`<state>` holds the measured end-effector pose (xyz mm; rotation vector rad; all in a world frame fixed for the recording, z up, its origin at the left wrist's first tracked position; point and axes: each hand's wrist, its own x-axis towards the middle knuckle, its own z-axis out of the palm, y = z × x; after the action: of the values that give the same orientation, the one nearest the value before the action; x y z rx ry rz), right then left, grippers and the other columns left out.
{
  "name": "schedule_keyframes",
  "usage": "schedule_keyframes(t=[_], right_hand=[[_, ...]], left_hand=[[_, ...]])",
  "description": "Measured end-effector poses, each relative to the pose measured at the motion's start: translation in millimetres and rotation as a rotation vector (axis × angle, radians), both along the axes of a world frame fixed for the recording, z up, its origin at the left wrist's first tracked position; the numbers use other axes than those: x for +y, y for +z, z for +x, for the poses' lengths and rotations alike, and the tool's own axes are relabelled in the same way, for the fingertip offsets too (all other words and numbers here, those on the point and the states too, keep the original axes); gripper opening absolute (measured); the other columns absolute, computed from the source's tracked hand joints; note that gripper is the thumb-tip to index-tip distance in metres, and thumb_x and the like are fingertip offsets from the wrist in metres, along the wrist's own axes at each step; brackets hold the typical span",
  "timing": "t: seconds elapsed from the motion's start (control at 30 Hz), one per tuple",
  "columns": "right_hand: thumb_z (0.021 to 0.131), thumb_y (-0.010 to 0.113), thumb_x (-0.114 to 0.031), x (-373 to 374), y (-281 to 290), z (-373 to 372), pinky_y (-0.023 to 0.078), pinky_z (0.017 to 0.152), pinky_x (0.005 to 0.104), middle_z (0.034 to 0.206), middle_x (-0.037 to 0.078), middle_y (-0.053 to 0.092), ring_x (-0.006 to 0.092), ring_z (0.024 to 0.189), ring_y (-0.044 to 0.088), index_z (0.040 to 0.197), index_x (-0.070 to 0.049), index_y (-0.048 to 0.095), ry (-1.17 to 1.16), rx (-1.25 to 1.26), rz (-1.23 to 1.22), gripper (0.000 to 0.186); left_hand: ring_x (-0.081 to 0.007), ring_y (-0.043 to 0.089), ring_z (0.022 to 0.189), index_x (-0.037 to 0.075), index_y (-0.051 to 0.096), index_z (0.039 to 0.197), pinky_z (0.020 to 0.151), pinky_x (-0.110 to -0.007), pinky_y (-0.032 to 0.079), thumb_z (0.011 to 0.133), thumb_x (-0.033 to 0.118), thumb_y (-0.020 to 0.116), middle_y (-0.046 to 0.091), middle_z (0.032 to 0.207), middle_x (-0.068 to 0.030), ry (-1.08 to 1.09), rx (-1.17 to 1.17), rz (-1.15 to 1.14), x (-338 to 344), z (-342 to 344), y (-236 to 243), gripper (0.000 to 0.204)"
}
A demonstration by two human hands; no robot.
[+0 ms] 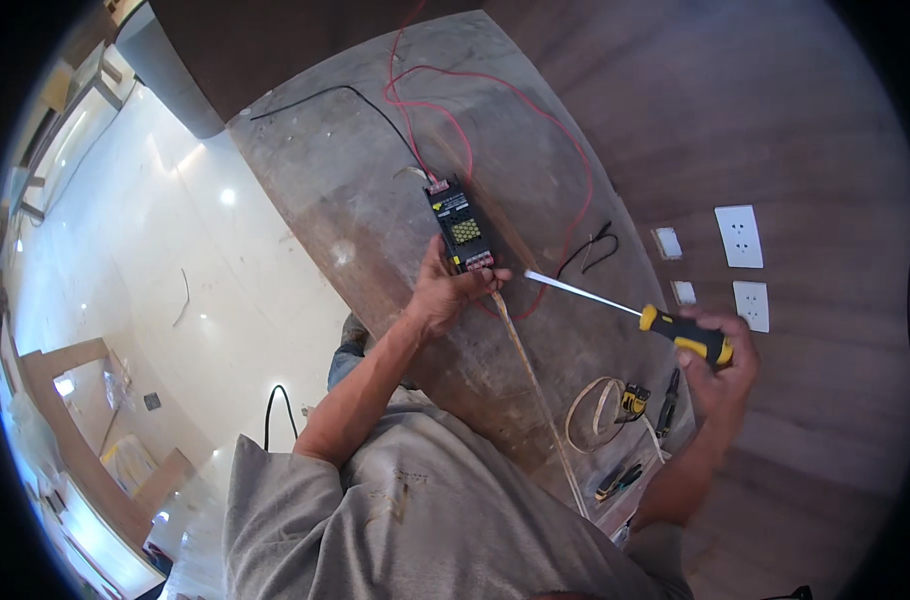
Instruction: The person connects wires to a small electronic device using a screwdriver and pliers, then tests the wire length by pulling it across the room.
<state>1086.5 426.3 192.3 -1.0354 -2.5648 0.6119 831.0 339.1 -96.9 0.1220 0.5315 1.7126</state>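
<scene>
My left hand (443,297) grips the lower end of a slim black power supply (455,215) with a yellow-looking vent grille, its thumb by the near terminals. At the far end, red wires (587,178) and a black cable (380,107) run from the terminal block. My right hand (720,365) is closed around the black-and-yellow handle of a screwdriver (665,324). The screwdriver's shaft points left toward the power supply, and its tip is apart from it. A thin, pale brown strip or cable (535,377) runs from near my left fingers toward my body.
A worn grey-brown board (365,200) lies beneath my hands. At its near right are a yellow-and-black tape measure (632,402), dark pliers (668,402) and another pliers-like tool (620,481). Wall outlets (739,237) are at right. Glossy floor (225,290) stretches left.
</scene>
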Motion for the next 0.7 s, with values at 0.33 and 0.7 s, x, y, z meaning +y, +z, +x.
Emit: schedule_keyframes(t=[0.33,0.7], right_hand=[[0.090,0.070,-0.007,21,-25,-119,0.055,0.082,0.0334,0.103,0.014,0.068,0.0217,0.090,0.070,0.117,0.000,0.054,0.265,0.300,-0.016,0.032],[0.088,0.070,-0.005,29,-30,-148,0.055,0.076,0.0325,0.097,0.011,0.068,0.0190,0.087,0.069,0.114,-0.002,0.055,0.319,0.197,0.031,0.030]], left_hand=[[-0.0330,0.073,0.097,0.010,0.034,0.131,0.083,-0.043,0.062,0.083,-0.017,0.066,0.062,0.107,-0.0103,0.011,-0.015,-0.071,-3,-1,4,0.063],[-0.0321,0.073,0.101,0.011,0.036,0.129,0.085,-0.041,0.062,0.086,-0.015,0.065,0.065,0.109,-0.0120,-0.013,0.027,-0.049,-3,-3,10,0.058]])
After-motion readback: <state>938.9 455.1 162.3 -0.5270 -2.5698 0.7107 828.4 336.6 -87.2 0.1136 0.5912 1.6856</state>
